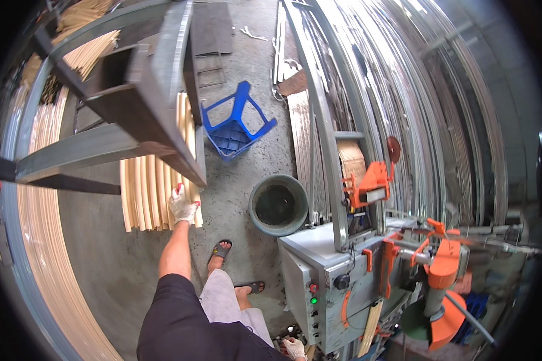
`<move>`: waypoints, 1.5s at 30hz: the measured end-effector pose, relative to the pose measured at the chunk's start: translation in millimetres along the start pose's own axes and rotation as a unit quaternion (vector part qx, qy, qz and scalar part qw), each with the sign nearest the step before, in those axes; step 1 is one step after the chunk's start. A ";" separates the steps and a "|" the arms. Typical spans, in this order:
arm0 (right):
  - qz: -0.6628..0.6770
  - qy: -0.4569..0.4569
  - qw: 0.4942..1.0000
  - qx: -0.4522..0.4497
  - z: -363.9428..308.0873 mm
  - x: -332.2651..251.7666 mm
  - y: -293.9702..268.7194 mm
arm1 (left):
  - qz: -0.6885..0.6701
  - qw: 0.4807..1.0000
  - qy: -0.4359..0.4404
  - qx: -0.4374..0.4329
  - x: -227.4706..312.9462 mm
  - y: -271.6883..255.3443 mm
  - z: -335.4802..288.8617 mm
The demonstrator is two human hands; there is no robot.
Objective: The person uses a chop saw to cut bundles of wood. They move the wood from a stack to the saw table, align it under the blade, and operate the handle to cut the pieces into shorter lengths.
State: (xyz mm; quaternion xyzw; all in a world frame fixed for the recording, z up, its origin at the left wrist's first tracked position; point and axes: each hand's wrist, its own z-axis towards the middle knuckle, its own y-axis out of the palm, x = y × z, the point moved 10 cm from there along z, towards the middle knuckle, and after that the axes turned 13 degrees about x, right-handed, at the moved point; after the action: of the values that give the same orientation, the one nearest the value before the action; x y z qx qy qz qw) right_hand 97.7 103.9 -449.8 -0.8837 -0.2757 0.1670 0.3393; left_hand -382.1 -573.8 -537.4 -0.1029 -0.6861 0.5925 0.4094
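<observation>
My left hand (182,206), in a white glove with red fingertips, reaches down over the near ends of a stack of long cream-coloured tubes (140,195). Its thumb stands apart from the fingers, and it appears to touch the tubes; no firm hold shows. At the bottom edge, my right hand (294,348), also gloved, is beside the grey machine cabinet. Its fingers are partly cut off, so I cannot tell if it holds anything.
A dark steel frame (156,120) rises over the tubes. Beyond stands a blue plastic stool (232,133); a round grey bucket (304,204) is ahead. To my right are the cabinet (301,265), an orange cutting machine (444,265) and racks of metal bars (415,90).
</observation>
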 end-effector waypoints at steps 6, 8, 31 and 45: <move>-0.095 -0.013 0.995 0.022 -13.1 -2.6 -5.4 | 0.069 0.960 0.270 -0.032 -31.4 58.1 2.6; -0.016 0.055 0.997 0.042 -2.5 14.4 -35.3 | 0.140 0.954 0.238 -0.113 -48.9 58.0 15.5; -0.112 0.009 0.899 0.423 173.8 485.0 -425.6 | 0.263 0.812 0.363 -0.374 73.0 -136.5 -566.4; 0.133 0.172 0.919 0.328 -163.5 583.9 -194.2 | 0.241 0.788 0.415 -0.387 168.6 -126.4 -690.7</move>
State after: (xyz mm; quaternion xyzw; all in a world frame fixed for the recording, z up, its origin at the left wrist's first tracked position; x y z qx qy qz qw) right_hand 566.5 491.6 -261.8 -0.7664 -0.0226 0.1375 0.6270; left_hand 25.1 0.1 -375.5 -0.6502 -0.5751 0.2573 0.4245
